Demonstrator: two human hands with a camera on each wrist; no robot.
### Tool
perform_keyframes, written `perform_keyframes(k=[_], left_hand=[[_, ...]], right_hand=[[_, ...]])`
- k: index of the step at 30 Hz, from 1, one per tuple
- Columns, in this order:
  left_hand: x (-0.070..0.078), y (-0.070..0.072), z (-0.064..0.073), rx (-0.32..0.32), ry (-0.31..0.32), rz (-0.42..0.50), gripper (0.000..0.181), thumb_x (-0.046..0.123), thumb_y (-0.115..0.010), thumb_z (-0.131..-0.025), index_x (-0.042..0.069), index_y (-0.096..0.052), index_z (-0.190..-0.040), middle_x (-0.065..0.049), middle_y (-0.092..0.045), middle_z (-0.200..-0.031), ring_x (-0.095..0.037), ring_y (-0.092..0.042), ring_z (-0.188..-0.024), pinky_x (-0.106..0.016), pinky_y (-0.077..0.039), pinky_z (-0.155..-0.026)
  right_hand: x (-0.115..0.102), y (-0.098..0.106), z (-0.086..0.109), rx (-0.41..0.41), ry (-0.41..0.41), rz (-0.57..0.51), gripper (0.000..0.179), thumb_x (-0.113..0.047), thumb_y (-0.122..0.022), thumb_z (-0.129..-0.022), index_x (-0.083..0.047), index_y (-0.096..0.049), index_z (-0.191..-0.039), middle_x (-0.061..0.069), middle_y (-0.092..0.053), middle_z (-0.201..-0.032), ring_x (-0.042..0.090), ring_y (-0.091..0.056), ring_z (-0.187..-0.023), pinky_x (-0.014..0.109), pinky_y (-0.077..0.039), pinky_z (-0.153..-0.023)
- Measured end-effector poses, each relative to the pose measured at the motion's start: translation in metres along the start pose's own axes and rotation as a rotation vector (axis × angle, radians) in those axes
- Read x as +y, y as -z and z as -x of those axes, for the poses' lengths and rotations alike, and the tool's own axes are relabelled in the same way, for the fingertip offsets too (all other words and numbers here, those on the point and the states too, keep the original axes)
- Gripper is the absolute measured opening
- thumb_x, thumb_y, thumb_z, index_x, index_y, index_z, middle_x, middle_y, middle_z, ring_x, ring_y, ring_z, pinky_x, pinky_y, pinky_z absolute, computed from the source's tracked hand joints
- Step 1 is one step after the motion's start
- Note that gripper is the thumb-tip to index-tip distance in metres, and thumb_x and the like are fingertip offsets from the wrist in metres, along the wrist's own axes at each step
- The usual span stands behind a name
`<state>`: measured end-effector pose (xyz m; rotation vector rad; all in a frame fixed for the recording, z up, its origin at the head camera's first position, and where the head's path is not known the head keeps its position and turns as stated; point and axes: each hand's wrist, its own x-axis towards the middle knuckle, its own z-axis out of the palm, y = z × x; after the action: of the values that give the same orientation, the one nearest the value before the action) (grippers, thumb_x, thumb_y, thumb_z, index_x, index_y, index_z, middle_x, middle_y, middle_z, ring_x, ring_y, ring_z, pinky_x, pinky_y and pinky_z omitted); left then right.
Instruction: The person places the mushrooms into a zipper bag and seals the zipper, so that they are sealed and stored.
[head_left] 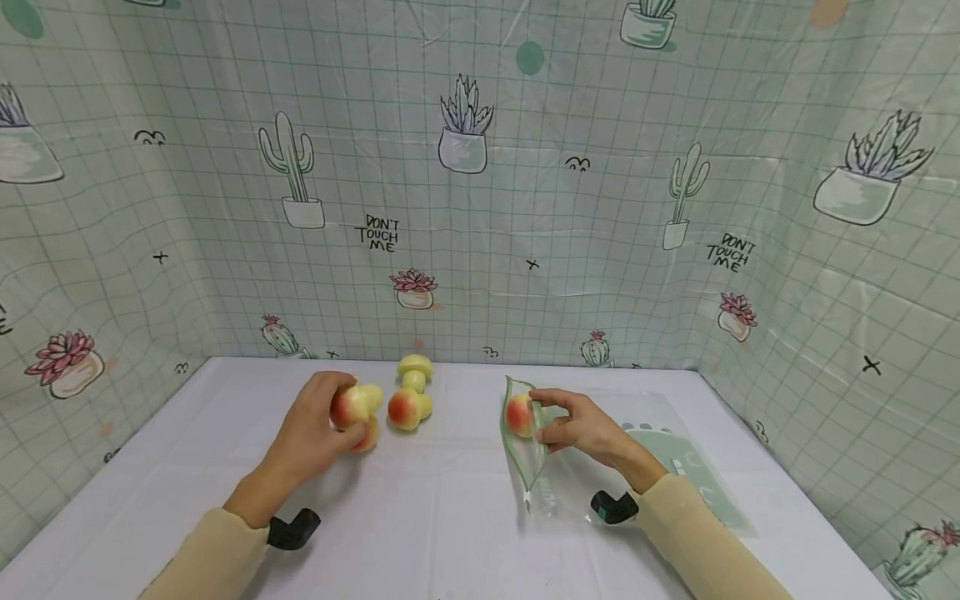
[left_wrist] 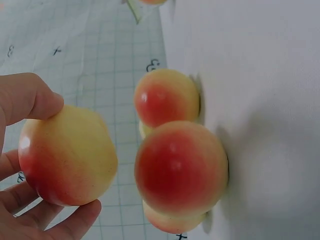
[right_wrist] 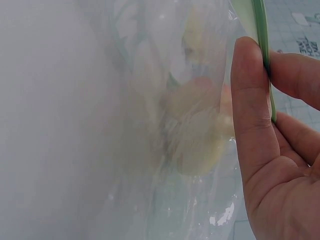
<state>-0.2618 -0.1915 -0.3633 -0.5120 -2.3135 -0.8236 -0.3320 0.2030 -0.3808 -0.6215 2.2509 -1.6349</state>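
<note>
My left hand (head_left: pixel 311 417) holds a red-and-yellow peach (left_wrist: pixel 70 155) between thumb and fingers, raised off the white table. Just below it is another peach (head_left: pixel 366 435); in the left wrist view, round red-and-yellow peaches (left_wrist: pixel 181 167) sit beside the held one. With thumb and fingers, my right hand (head_left: pixel 581 427) pinches the green-edged rim of a clear plastic zip bag (head_left: pixel 517 462). The bag's mouth gapes toward the left. One peach (head_left: pixel 519 415) shows at that mouth; through the film in the right wrist view, its yellowish shape (right_wrist: pixel 197 150) looks blurred.
Between the hands, toward the back, a red-and-yellow peach (head_left: pixel 405 409) lies in front of a yellow mushroom-shaped piece (head_left: pixel 415 367). The bag's flat green-printed part (head_left: pixel 678 467) spreads under my right forearm. A patterned curtain (head_left: pixel 465 217) encloses the white table (head_left: pixel 450 517) behind and at both sides.
</note>
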Motion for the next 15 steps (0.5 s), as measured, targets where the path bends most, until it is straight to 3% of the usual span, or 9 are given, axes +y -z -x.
perform_keyframes(k=[15], left_hand=[[0.008, -0.012, 0.002, -0.021, -0.032, 0.028, 0.048, 0.007, -0.078, -0.069, 0.002, -0.053, -0.110, -0.013, -0.053, -0.111, -0.024, -0.052, -0.096, -0.042, -0.048, -0.080]], right_hand=[[-0.001, 0.000, 0.001, -0.003, -0.005, -0.012, 0.068, -0.003, -0.070, -0.083, -0.002, -0.038, -0.144, 0.023, -0.033, -0.142, 0.021, -0.063, -0.073, 0.039, -0.056, -0.072]])
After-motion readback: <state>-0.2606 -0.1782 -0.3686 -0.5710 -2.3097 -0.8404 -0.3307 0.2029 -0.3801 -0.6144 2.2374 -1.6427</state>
